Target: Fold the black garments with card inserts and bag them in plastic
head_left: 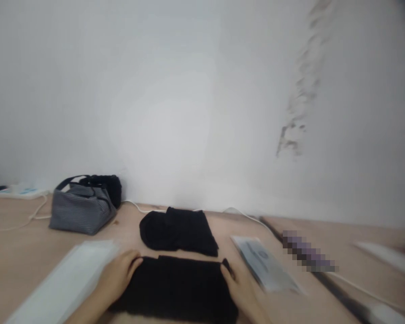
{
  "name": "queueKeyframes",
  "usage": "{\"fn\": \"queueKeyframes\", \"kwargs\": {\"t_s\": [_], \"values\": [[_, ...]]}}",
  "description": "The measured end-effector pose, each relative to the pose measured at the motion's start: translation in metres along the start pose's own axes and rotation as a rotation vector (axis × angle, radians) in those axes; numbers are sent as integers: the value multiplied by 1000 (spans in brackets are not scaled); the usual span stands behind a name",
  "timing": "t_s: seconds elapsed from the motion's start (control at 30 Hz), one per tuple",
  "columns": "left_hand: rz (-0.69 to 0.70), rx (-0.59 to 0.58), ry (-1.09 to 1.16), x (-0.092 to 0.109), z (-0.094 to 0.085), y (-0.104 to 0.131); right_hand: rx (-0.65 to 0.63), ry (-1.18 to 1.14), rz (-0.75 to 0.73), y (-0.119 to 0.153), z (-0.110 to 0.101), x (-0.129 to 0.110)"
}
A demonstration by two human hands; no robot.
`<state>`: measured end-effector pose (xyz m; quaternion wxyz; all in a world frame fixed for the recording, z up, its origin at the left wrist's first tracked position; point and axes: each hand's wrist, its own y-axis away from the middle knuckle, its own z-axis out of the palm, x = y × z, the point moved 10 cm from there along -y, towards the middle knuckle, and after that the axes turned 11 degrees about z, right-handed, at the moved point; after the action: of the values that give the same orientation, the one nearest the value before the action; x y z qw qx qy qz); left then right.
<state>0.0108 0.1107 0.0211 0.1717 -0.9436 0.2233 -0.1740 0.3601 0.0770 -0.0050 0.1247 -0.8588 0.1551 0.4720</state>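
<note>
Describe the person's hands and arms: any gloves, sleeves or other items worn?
The left hand and right hand are bare, without gloves. No sleeve, watch or bracelet shows on the visible left forearm or right wrist. No cables or bold markings show; blur leaves rings uncertain.

At bottom centre, a cloth (182, 288) is between the left hand (119, 270) and right hand (236, 283), a second cloth (185, 231) behind it on the table (16, 252). A bag (79, 211) stands at left, near the wall (175, 112); a packet (266, 265) lies lower right.

Blk cloth (180, 288), gry striped bag (77, 212)
</note>
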Motion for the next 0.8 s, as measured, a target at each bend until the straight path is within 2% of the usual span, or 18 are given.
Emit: {"fn": "queueKeyframes", "kwargs": {"t_s": [0.1,0.2,0.3,0.37,0.43,0.53,0.6,0.67,0.8], "values": [[-24,-55,-67,-12,19,-26,78,284,-23,-22,9,-3],[-31,-82,-92,-19,31,-36,107,427,-2,-32,12,5],[-14,-57,-124,-11,28,-35,151,557,-24,-29,12,0],[28,-25,-130,3,23,-31,173,618,-104,-21,16,-16],[93,-34,-99,21,25,-25,129,669,-261,-6,34,-37],[172,-154,-5,39,46,-12,-39,721,-447,20,69,-51],[177,-246,38,41,63,-4,-157,738,-450,28,86,-43],[163,-293,48,37,74,1,-237,761,-412,29,92,-28],[157,-309,57,32,78,4,-283,804,-334,16,81,-7]]}}
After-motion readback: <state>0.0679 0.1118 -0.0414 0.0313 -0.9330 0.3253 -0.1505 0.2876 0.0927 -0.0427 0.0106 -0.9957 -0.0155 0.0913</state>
